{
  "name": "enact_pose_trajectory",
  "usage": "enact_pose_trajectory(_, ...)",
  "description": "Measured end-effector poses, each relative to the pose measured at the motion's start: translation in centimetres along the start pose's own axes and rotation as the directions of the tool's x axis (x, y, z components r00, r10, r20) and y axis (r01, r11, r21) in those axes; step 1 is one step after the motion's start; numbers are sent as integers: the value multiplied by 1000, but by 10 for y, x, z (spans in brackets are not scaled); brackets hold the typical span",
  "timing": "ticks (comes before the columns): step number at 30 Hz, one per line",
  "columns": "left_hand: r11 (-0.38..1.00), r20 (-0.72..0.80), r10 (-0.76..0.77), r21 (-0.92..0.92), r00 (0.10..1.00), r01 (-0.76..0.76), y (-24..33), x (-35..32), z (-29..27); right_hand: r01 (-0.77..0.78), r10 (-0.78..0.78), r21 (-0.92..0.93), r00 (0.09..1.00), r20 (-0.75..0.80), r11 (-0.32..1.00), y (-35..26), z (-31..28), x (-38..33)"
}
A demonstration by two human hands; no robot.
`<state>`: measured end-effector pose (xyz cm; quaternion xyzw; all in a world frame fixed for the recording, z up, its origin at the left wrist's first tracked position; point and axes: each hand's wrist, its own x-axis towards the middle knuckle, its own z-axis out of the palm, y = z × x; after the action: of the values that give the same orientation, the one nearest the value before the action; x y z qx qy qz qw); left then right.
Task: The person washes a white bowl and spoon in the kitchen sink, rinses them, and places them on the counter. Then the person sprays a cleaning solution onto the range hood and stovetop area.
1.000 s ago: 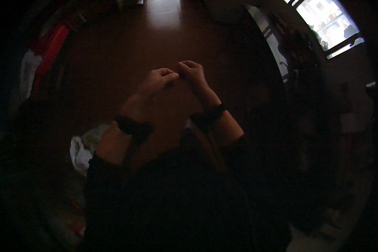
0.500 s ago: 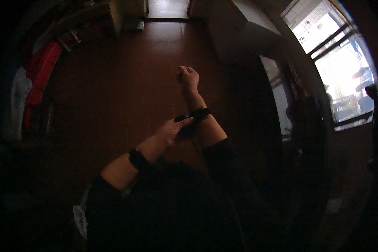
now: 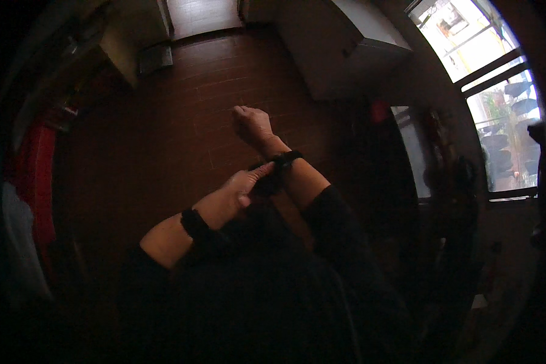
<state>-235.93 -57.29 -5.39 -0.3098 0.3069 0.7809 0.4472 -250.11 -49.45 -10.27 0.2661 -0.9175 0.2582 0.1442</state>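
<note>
My right hand (image 3: 253, 124) is held out ahead in a loose fist, the back of the hand up. No object shows in it. Around my right forearm, below the wrist, runs a black band (image 3: 293, 155) with a dark bulky piece on its inner side. My left hand (image 3: 242, 187) reaches across and grips that dark piece, its fingers against the band; the dim light hides the fingertips. A second black band (image 3: 195, 225) circles my left forearm. Dark sleeves are pushed up on both arms.
Below my hands lies a brown tiled floor (image 3: 206, 91). A pale cabinet (image 3: 340, 67) stands ahead right, with a bright window (image 3: 500, 115) beyond. Red cloth (image 3: 39, 170) hangs at left, and a bright doorway (image 3: 203, 15) opens at the far end.
The view has turned, so the doorway sits further left. My right fist has swung left and turned its back up. My left hand keeps its grip at the band.
</note>
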Motion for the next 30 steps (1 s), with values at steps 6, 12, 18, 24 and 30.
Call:
enact_pose_trajectory(6,980,26,193,-55,981,-191,163,79,-5,-441,483,483,874,41,757,83,68,170)
enact_pose_trajectory(12,943,-125,332,74,935,-325,335,105,39,-389,445,768,644,622,-509,157,87,358)
enact_pose_trajectory(18,886,-128,453,171,882,-430,501,131,29,-299,341,613,618,708,-732,208,152,509)
enact_pose_trajectory(24,943,-82,305,166,949,-289,693,166,2,-427,633,891,735,243,154,236,213,671)
enact_pose_trajectory(30,979,-61,159,140,985,-149,848,213,-5,-338,472,595,878,-80,729,296,251,790)
